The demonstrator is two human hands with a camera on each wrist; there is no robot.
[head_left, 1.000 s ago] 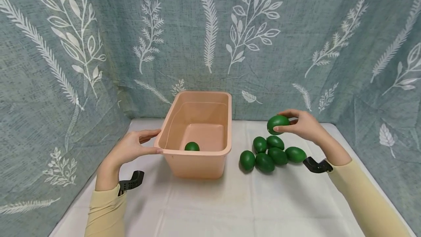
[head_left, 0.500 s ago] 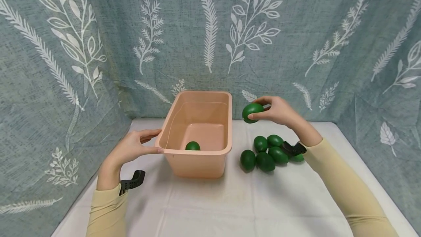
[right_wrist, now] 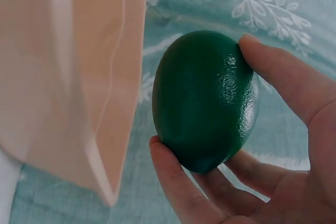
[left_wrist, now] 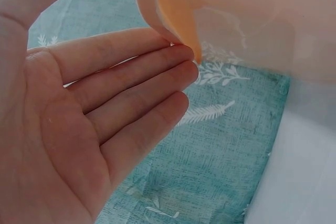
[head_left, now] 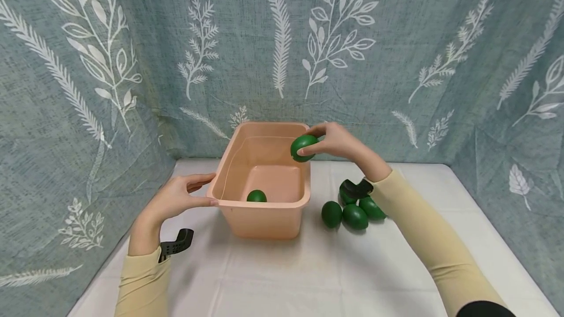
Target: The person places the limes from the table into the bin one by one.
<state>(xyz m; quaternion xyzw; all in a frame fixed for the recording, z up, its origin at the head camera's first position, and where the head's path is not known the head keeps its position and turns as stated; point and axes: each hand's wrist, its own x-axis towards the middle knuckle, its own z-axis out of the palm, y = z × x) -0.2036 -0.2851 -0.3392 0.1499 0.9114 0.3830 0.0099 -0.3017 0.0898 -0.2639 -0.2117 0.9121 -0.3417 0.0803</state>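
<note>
My right hand [head_left: 332, 138] holds a glossy dark green avocado [head_left: 303, 148] between thumb and fingers, over the right rim of a peach plastic bin [head_left: 264, 221]. The right wrist view shows the avocado [right_wrist: 202, 98] whole, egg-shaped, with a small nub at its lower end and the bin wall [right_wrist: 105, 77] to its left. Inside the bin, near its front wall, lies another avocado [head_left: 256, 196], partly hidden. My left hand [head_left: 178, 197] touches the bin's left front corner. In the left wrist view its fingers [left_wrist: 142, 87] lie nearly straight, tips at the rim.
Right of the bin, several more avocados [head_left: 355, 216] lie grouped on the white table cover [head_left: 282, 278], some hidden behind the right wrist camera [head_left: 356, 189] and sleeve. A blue-green curtain [head_left: 246, 62] with white leaf prints surrounds the table at the back and sides.
My right hand has carried the avocado leftward and slightly up from above the group to the bin's right rim. My left hand and the bin have stayed in place.
</note>
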